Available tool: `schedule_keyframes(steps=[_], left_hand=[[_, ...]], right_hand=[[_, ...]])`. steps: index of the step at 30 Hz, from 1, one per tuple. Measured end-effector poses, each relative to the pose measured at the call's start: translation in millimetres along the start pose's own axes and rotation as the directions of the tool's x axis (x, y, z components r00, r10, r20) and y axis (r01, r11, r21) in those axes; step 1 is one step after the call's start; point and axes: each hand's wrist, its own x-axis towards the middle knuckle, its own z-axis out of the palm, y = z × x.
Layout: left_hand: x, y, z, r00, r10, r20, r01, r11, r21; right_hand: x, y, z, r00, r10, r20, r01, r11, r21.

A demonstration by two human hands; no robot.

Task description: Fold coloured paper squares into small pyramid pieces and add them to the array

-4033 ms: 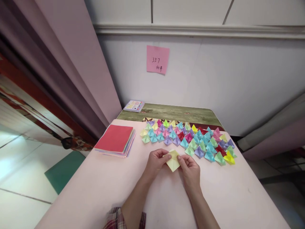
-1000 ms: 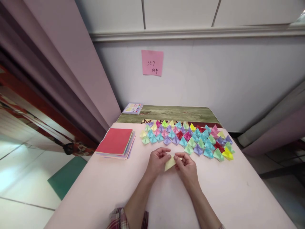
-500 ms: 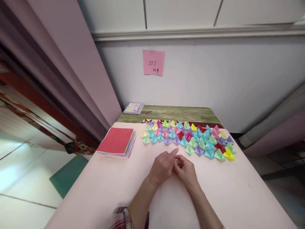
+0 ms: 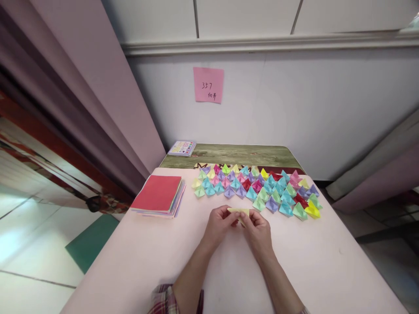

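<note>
A small pale yellow piece of folded paper (image 4: 240, 212) is pinched between my two hands, its upper edge roughly level. My left hand (image 4: 218, 223) grips its left end, thumb on the near face. On the other end, my right hand (image 4: 258, 230) holds it the same way. The lower part of the paper is mostly hidden by my thumbs and fingers. Just beyond my hands stand several folded paper boats (image 4: 255, 187) in many colours, set in close rows on the pink-white tabletop (image 4: 157, 257).
A stack of coloured paper sheets (image 4: 157, 195), red on top, lies at the left of the tabletop. Behind is a green wood-grain surface (image 4: 238, 152) with a printed packet (image 4: 182, 148). A pink note (image 4: 208, 85) is stuck to the wall. Curtains hang at both sides.
My hands have turned and moved slightly apart, so the pale yellow paper now shows between them. My left index finger no longer points forward. The view has shifted slightly.
</note>
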Motion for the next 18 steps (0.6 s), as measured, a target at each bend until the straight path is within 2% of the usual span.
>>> schedule_keyframes(steps=[5,9,12,15,18], left_hand=[[-1.6,5.8,-3.0,0.999,0.004,0.054,-0.004,1.000,0.006],[-1.3,6.2,-5.5,0.998,-0.032,0.045,0.033,0.999,-0.014],[-0.9,3.8,-5.6,1.000,-0.030,-0.001,0.030,0.999,-0.012],[-0.4,3.0,-5.4,0.996,0.016,-0.091,-0.016,1.000,-0.003],[0.4,4.6,-4.7,0.977,0.068,-0.201,-0.087,0.992,-0.087]], right_hand=[[-0.5,-1.2,0.0,0.999,0.026,0.041,-0.026,1.000,-0.004],[-0.9,0.6,-0.3,0.997,0.070,0.043,-0.073,0.995,0.066],[-1.8,1.6,-0.8,0.998,0.062,0.027,-0.064,0.996,0.060],[-2.0,2.7,-1.8,0.997,0.075,-0.006,-0.075,0.997,0.029],[0.0,4.9,-3.0,0.991,0.090,-0.101,-0.082,0.994,0.076]])
